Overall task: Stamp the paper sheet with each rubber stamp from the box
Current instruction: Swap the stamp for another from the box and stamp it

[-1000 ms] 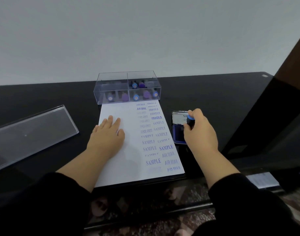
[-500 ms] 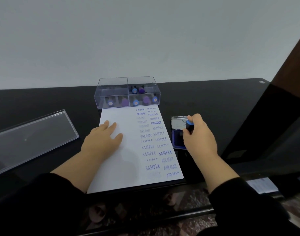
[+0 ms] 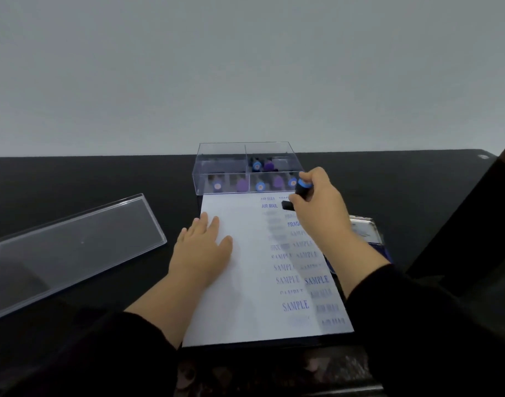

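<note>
**Stamp held over the top of the sheet, ready to press**

My right hand [image 3: 320, 202] grips a rubber stamp [image 3: 298, 193] with a black body and a blue cap, fingers curled round its handle. The stamp tilts, its dark base pointing down and to the left, just above the upper right part of the paper sheet [image 3: 240, 282]. Whether the base touches the paper I cannot tell; the picture is blurred there.

My left hand [image 3: 202, 247] lies flat on the sheet's left half, fingers straight and spread, pinning it to the black table [image 3: 88, 179].

The right side of the sheet carries two columns of blue prints, among them AIR MAIL, FRAGILE and SAMPLE. The left half is blank.

The clear box [image 3: 247, 169] stands at the sheet's far edge, touching or nearly so. It is split into compartments, and several more stamps with blue and purple caps sit inside it. Its clear lid [image 3: 71, 245] lies well apart to the left. An ink pad [image 3: 366, 233] lies just beside the sheet's right edge, partly hidden behind my right arm.

I judge I am at the pressing step for this stamp. Next I would level the base, choose a spot free of prints, press straight down, and lift cleanly so the ink does not smear. Stamps remain in the box, so the task looks unfinished.
</note>
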Motion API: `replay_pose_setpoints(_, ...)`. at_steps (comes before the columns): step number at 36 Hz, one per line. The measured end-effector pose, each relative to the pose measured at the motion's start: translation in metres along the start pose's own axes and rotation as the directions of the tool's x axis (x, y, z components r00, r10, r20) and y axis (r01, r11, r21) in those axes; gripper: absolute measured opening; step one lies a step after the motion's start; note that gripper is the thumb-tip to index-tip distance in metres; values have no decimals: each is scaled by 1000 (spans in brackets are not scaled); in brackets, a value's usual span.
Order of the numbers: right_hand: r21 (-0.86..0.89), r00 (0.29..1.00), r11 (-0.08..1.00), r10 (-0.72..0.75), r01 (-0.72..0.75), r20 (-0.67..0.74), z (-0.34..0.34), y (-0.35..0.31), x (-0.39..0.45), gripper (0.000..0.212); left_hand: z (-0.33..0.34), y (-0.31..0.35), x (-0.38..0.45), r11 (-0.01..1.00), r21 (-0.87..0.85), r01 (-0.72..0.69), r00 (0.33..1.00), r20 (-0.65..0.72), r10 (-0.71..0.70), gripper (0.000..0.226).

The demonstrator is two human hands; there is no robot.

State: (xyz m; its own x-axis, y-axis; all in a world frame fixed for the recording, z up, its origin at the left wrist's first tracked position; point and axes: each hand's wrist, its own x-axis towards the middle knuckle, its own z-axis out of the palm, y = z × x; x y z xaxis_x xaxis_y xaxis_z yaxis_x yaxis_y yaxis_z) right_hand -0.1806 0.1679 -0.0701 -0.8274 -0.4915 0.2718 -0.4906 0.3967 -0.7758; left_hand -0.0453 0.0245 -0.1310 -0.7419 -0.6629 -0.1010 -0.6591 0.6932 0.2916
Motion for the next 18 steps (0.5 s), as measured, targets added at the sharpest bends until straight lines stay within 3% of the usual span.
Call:
replay_pose_setpoints(9,-60,987,991,-112,119,115,49,-15,49,25,3,-5,5,1000,16,-23,1000,-11,23,58)
replay_pose_setpoints(18,-117,978,983,-121,142,172,79,-10,70,23,2,-5,8,1000,2,-29,1000,-5,29,58)
